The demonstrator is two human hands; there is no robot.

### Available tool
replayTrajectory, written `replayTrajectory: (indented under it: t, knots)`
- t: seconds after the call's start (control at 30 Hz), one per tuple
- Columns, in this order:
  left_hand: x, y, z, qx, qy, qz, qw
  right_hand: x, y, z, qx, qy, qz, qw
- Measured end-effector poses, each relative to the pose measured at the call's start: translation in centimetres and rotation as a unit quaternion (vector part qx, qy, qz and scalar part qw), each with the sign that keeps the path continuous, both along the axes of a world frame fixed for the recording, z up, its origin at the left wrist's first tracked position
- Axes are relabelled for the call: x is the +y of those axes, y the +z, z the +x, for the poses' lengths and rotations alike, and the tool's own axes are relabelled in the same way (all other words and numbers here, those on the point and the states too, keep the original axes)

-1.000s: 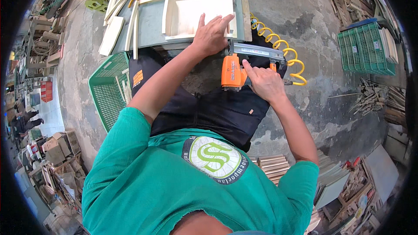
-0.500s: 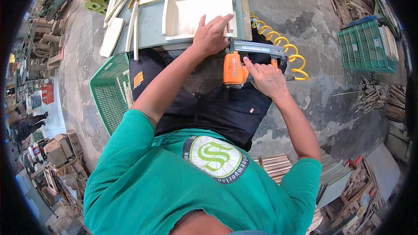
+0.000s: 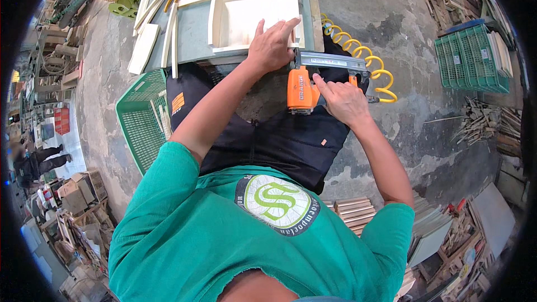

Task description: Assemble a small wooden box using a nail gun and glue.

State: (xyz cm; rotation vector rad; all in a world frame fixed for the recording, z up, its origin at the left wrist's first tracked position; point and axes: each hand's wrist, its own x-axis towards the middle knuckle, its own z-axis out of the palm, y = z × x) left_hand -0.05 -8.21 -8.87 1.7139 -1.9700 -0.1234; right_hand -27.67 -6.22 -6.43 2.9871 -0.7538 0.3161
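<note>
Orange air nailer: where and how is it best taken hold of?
Probably grip the nailer by its handle, largely covered by the right hand, coming from the near right: the handle appears to run rightward from the bulky orange body, with the silver magazine beyond it and the yellow hose at its right end.

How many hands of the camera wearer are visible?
2: the left hand at the near right corner of the pale wooden frame, the right hand holding the orange nail gun.
</note>
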Motion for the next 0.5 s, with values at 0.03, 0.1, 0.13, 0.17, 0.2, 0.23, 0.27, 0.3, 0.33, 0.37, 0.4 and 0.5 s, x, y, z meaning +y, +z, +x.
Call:
replayTrajectory:
  t: [0.03,0.1,0.13,0.17,0.2,0.23,0.27,0.3,0.33,0.37,0.4,0.5]
  knots:
    - [0.00,0.07,-0.11,0.001,-0.001,0.006,1.000,0.00,-0.04,-0.07,-0.001,-0.001,0.004,1.000]
    - [-0.01,0.23,-0.31,0.002,-0.004,0.006,1.000,0.02,-0.14,-0.25,-0.003,-0.003,0.009,1.000]
    - [0.02,0.24,-0.28,0.006,-0.006,0.004,1.000,0.03,-0.11,-0.24,-0.001,-0.004,0.009,1.000]
    - [0.02,0.26,-0.26,0.007,-0.006,0.004,1.000,0.05,-0.09,-0.25,0.000,-0.005,0.008,1.000]
    - [0.01,0.29,-0.26,0.006,-0.005,0.009,1.000,0.06,-0.04,-0.23,0.001,-0.005,0.008,1.000]
    - [0.02,0.29,-0.23,0.005,-0.004,0.014,1.000,0.07,-0.01,-0.19,-0.001,-0.006,0.008,1.000]
    - [0.03,0.30,-0.20,0.005,-0.004,0.015,1.000,0.08,-0.01,-0.16,-0.002,-0.006,0.008,1.000]
    - [0.03,0.32,-0.18,0.002,-0.002,0.015,1.000,0.05,-0.24,-0.15,-0.002,-0.006,0.009,1.000]
    - [0.03,0.30,-0.17,-0.001,-0.001,0.015,1.000,0.02,-0.53,-0.09,-0.016,-0.006,0.011,1.000]
    - [0.01,0.30,-0.15,0.000,-0.001,0.015,1.000,0.03,-0.72,-0.10,-0.030,-0.005,0.012,0.999]
    - [-0.02,0.30,-0.13,0.000,-0.004,0.014,1.000,0.06,-0.83,-0.23,-0.030,-0.005,0.013,0.999]
    - [0.01,0.16,-0.03,-0.001,-0.007,0.011,1.000,0.23,-0.59,-0.24,-0.027,-0.006,0.013,1.000]
